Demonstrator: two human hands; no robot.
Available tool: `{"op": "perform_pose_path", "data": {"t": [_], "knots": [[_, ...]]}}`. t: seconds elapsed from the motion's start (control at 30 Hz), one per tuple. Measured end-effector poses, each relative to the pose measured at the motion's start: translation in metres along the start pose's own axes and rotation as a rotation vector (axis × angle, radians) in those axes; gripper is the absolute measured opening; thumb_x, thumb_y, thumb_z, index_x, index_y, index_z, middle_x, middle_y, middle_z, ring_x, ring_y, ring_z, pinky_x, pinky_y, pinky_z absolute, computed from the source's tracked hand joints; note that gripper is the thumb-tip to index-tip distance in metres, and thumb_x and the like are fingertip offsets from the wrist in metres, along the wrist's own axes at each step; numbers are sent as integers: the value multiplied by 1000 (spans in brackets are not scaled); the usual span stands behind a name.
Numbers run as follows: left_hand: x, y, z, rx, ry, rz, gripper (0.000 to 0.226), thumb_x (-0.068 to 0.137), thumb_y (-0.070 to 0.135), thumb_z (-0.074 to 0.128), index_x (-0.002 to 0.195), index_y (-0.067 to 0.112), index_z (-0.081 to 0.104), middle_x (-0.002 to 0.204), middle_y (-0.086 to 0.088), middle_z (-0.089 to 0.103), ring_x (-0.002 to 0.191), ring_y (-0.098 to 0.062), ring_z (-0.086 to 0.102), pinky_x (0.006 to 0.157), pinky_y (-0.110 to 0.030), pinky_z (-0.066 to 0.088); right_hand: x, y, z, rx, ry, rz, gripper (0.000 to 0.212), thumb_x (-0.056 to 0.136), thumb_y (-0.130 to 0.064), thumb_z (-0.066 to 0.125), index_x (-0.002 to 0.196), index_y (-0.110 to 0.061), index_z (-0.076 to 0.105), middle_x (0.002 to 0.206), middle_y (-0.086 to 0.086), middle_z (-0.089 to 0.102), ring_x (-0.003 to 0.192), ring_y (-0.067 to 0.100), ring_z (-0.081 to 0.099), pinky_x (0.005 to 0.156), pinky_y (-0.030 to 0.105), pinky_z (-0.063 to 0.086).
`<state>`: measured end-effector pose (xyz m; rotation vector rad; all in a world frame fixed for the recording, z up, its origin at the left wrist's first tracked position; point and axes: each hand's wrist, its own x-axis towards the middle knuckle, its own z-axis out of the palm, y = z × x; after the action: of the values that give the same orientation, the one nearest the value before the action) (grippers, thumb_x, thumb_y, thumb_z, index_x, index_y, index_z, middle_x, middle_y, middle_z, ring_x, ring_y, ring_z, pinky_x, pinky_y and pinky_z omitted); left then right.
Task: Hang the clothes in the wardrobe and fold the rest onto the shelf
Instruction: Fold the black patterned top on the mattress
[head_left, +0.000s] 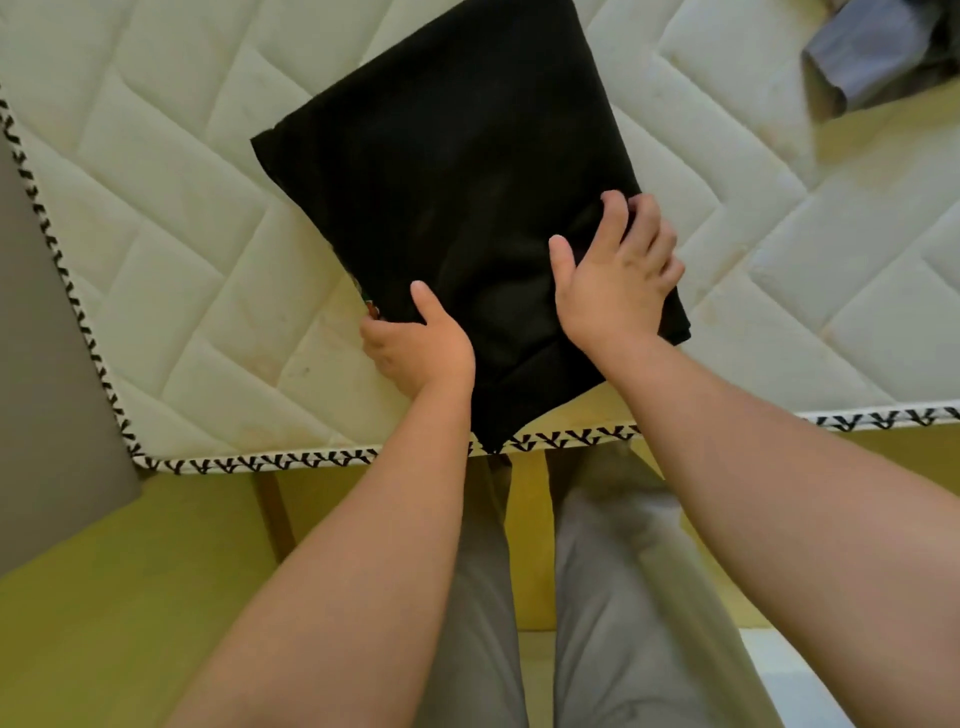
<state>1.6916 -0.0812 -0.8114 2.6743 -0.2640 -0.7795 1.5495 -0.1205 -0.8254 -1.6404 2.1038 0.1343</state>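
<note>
1. A folded black garment (457, 171) lies tilted on a bare quilted mattress (182, 234), close to the near edge.
2. A crumpled grey garment (878, 57) lies on the mattress at the far right, well apart from the black one. Nothing lies between them.
3. The left grip (415, 348) pinches the near-left edge of the black garment, with the thumb on top and the fingers below the cloth.
4. The right grip (618, 280) holds the right side, with the fingers curled over the edge and the thumb lying on the top face.
5. The near corner of the black garment reaches the black-and-white piping (249, 462) of the mattress and hangs a little over it.
6. Bare mattress is open to the left and to the right of the black garment.
7. A grey panel (47, 364) stands beside the left edge of the mattress. The person's grey trousers (602, 582) are just before the near edge.
8. The far end of the black garment and most of the grey garment are cut off by the frame.
9. A small coloured spot (372, 307) shows at the left edge of the black garment. I cannot tell what it is.
</note>
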Motion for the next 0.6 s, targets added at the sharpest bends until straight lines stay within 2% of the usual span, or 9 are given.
{"op": "perform_pose_path", "data": {"t": [0.1, 0.13, 0.23, 0.27, 0.33, 0.4, 0.5, 0.57, 0.6], "knots": [[-2, -1, -9, -5, -13, -20, 59, 98, 50, 49, 140, 11, 34, 137, -9, 41, 109, -25, 57, 76, -29, 50, 3, 6, -6, 40, 24, -17, 65, 93, -59, 44, 144, -21, 31, 148, 11, 30, 131, 32, 33, 102, 48, 35], [-3, -1, -13, 39, -7, -22, 56, 99, 50, 48, 138, 11, 35, 136, -10, 40, 106, -24, 55, 74, -30, 49, 5, 8, -11, 82, 24, -20, 66, 91, -61, 48, 142, -22, 33, 145, 9, 32, 129, 31, 35, 101, 47, 37], [-5, -5, -26, 233, 7, 81, 56, 97, 55, 47, 134, 12, 42, 132, -7, 45, 113, -23, 50, 87, -38, 49, 11, 17, -24, 186, -24, 58, 79, 82, -68, 56, 143, -25, 30, 141, 6, 33, 128, 28, 35, 101, 45, 35], [-7, -6, -29, 224, -35, 111, 56, 96, 55, 49, 133, 13, 44, 128, -5, 49, 109, -21, 53, 85, -36, 50, 13, 20, -27, 208, -66, 106, 83, 80, -71, 56, 145, -25, 28, 142, 5, 33, 130, 28, 34, 102, 45, 33], [-9, -9, -34, 185, -138, 132, 52, 97, 52, 51, 129, 11, 45, 113, 1, 54, 92, -15, 54, 72, -26, 46, 15, 24, -32, 265, -178, 191, 86, 82, -74, 51, 147, -24, 26, 145, 6, 33, 133, 29, 32, 105, 48, 32], [-11, -10, -38, 176, -176, 161, 42, 102, 47, 44, 119, 9, 50, 96, 4, 52, 82, -13, 51, 67, -25, 40, 15, 27, -36, 328, -248, 225, 82, 86, -74, 46, 145, -20, 29, 143, 9, 39, 133, 32, 36, 107, 51, 36], [-7, -10, -40, 84, -188, 145, 44, 105, 48, 34, 99, 8, 50, 80, 3, 49, 82, -21, 52, 73, -34, 41, 16, 33, -40, 416, -221, 220, 73, 92, -70, 39, 136, -11, 39, 131, 12, 51, 118, 33, 51, 93, 43, 45], [-3, -13, -40, 87, -233, 121, 46, 105, 49, 32, 103, 7, 51, 81, 3, 48, 86, -22, 53, 76, -34, 39, 15, 38, -39, 434, -253, 219, 69, 96, -66, 36, 132, -7, 42, 126, 14, 54, 108, 32, 55, 81, 35, 42], [-1, -16, -42, 177, -258, 150, 46, 105, 48, 31, 109, 6, 51, 83, 3, 49, 89, -22, 54, 76, -33, 38, 14, 41, -39, 415, -280, 209, 68, 97, -65, 36, 130, -6, 43, 123, 14, 56, 103, 31, 55, 77, 34, 40]]}}
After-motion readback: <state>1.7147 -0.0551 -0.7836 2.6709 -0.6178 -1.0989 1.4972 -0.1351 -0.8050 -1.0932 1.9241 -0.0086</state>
